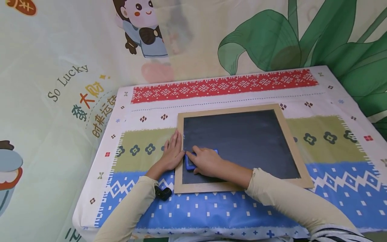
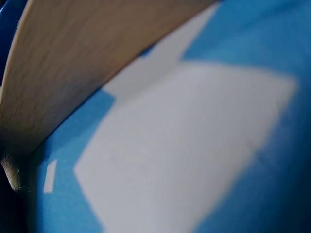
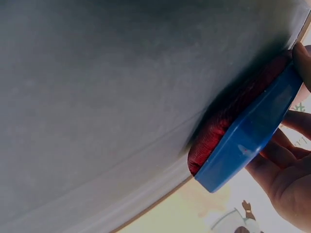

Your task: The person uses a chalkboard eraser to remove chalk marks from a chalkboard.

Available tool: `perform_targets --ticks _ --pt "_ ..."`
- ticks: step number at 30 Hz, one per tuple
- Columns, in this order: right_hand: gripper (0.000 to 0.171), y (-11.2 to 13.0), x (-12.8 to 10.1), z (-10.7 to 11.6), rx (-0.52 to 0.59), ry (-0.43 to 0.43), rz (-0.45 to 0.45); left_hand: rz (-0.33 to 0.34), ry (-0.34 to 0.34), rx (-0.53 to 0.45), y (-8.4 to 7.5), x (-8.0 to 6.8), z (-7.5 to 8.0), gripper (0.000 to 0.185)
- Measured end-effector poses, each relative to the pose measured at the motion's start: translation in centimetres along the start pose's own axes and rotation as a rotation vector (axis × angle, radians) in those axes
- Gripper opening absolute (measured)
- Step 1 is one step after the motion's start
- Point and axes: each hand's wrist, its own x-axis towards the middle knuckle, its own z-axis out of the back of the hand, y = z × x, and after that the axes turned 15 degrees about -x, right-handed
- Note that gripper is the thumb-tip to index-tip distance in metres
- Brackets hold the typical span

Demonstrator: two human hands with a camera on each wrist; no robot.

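A blackboard [image 1: 242, 137] with a pale wooden frame [image 1: 294, 148] lies on the table. My right hand [image 1: 208, 163] grips a blue chalkboard eraser [image 1: 189, 165] near the board's left edge. Seen from the right wrist, the eraser's red felt pad [image 3: 214, 138] faces the dark surface, with fingers and thumb around the blue back. My left hand [image 1: 171, 153] rests with fingers extended along the left side of the frame, the thumb side close to the eraser. The left wrist view shows only a blurred frame corner [image 2: 63, 63] and the cloth.
A patterned cloth [image 1: 211, 208] in red, white, green and blue covers the table. Printed curtains [image 1: 193, 37] hang behind it and on the left. A small black camera [image 1: 163, 193] is strapped at the left wrist. Faint pale smears show on the board's surface.
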Motion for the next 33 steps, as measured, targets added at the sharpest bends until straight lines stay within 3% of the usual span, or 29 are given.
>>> perform_targets --ticks 33 --pt "0.068 -5.9 -7.0 -2.0 0.017 -0.037 -0.13 -0.026 -0.029 -0.008 -0.2 -0.3 0.0 0.067"
